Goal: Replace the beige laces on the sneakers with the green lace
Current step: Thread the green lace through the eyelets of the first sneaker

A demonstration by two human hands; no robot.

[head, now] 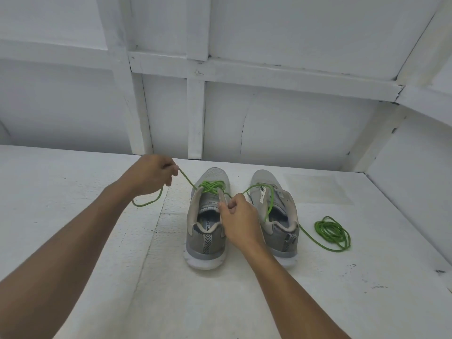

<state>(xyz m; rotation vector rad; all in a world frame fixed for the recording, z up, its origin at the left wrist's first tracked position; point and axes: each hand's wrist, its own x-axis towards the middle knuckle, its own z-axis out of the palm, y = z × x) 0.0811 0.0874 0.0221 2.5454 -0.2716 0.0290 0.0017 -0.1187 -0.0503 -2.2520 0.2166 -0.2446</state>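
Two grey sneakers stand side by side on a white surface, heels toward me. The left sneaker (206, 231) carries a green lace (211, 187) crossed through its eyelets. My left hand (151, 174) grips one end of this lace, pulled out to the left, with a slack loop hanging below the hand. My right hand (238, 220) pinches the other end beside the sneaker's right collar. The right sneaker (278, 216) has a green strand draped loosely over its opening.
A coil of green lace (332, 232) lies on the surface right of the right sneaker, with a strand trailing to that shoe. White panelled walls (269, 118) close the back and the right side. The surface (73, 182) extends left.
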